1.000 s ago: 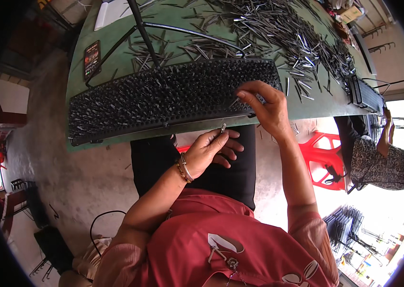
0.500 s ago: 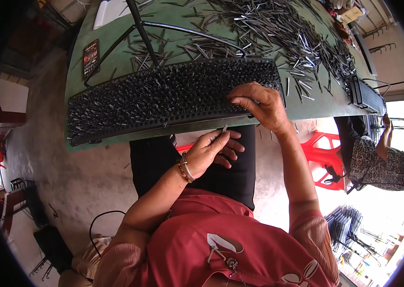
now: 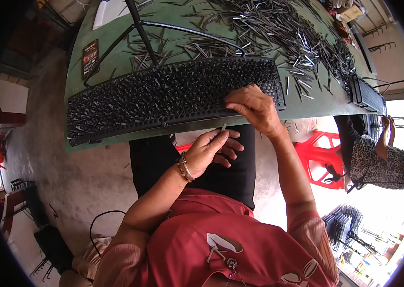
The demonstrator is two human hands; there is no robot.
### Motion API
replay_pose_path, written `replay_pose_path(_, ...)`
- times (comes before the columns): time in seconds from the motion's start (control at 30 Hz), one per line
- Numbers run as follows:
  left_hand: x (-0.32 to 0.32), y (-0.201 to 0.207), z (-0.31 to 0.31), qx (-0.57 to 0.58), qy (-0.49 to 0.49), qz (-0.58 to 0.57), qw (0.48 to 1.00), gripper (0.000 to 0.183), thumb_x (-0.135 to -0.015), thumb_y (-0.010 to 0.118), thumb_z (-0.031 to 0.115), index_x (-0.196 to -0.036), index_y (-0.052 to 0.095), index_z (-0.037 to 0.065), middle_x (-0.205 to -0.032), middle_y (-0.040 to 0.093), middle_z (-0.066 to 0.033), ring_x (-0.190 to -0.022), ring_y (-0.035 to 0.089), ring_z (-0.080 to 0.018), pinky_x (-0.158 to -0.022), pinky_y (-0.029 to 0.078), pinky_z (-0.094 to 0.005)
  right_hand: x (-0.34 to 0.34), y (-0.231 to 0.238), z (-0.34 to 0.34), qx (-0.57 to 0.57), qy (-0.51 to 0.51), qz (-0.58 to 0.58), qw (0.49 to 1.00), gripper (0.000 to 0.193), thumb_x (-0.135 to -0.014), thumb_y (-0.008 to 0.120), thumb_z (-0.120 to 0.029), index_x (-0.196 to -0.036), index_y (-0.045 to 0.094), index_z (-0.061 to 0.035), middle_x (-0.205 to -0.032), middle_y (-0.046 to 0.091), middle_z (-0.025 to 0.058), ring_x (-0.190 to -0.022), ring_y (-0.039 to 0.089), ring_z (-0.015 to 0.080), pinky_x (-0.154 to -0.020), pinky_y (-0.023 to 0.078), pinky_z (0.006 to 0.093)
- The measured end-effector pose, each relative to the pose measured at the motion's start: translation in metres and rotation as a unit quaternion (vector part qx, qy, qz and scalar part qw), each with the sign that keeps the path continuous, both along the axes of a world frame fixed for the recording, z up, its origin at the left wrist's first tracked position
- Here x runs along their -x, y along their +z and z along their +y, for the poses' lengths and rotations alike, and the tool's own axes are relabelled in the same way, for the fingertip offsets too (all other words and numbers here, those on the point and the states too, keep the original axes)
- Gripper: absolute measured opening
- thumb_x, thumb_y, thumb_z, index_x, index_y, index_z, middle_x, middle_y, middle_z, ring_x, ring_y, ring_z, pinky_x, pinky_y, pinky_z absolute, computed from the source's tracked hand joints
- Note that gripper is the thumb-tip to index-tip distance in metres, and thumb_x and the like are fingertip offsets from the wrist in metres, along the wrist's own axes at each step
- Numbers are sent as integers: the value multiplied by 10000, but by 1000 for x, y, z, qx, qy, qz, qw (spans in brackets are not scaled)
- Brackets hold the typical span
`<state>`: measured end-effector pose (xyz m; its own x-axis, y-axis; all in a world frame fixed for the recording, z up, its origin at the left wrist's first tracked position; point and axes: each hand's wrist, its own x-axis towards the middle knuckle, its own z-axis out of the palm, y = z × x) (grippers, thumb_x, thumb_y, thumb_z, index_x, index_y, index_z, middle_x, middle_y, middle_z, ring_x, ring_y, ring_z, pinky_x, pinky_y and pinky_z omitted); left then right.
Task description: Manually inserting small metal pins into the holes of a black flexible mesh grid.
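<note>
Pinching narrowly with nearer right hand (image 3: 258, 109), cannot tell on what, over right half of tray (image 3: 187, 117) stretched left-to-right across frame's upper centre; gripping strip (image 3: 224, 127) in left hand (image 3: 207, 150), just below

Along the front edge of the dark perforated panel (image 3: 163, 93), open reach is left to the left of the left hand (image 3: 217, 147). Between that hand and the panel only a narrow gap is left, partly taken up by the short strip (image 3: 224, 127) pinched there. The panel's front right portion is covered by the right hand (image 3: 253, 109). From behind, the way is crossed by the black metal bars (image 3: 141, 36), under which low openings are left. Farther back, the table (image 3: 76, 82) is blocked by heaped loose strips (image 3: 297, 40); past the panel's right end, a bare patch is left near the front edge. At the left, passage is limited by a phone (image 3: 90, 58).
</note>
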<state>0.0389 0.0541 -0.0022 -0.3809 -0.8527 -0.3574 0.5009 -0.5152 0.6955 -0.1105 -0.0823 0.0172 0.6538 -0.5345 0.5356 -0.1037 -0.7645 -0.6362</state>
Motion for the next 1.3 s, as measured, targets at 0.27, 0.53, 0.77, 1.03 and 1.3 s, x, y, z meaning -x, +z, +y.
replay_pose_path(0.27,1,-1,0,-1,-2,1,1000,390,-1000,368,326,-1196,512,21,-983,640,-85,-773,610,-99,-616,532,-236,-4,14,7,115,-10,96,989,170,-729,722,-113,-890,682,-73,-986,630,53,-811,579,208,-730,420,328)
replay_pose_path(0.53,1,2,1,-3,-6,-10,1000,384,-1003,361,314,-1201,509,21,-982,636,-89,-775,605,-105,-619,534,-241,6,15,16,94,-69,74,990,211,-746,704,-84,-952,679,-46,-973,638,77,-833,593,239,-742,450,340)
replay_pose_path(0.77,10,1,-2,107,22,-42,993,322,-1006,362,262,-1175,506,29,-957,631,-103,-746,609,-130,-596,552,-263,16,23,48,-259,-13,69,963,148,-827,672,-85,-944,667,5,-902,644,91,-787,601,178,-711,473,297)
replay_pose_path(1.03,18,-3,-4,83,-19,-98,992,325,-955,498,154,-1253,467,28,-1025,616,-81,-828,600,-116,-684,538,-254,10,27,25,-77,-191,-27,978,107,-784,661,25,-890,666,12,-838,645,96,-737,615,176,-679,471,258)
replay_pose_path(1.3,14,-2,-1,90,-9,-123,988,286,-953,495,140,-1199,490,-5,-973,616,-84,-782,592,-97,-635,545,-236,7,6,15,121,-171,37,977,193,-719,711,-31,-905,673,-62,-863,639,67,-770,588,229,-701,438,331)
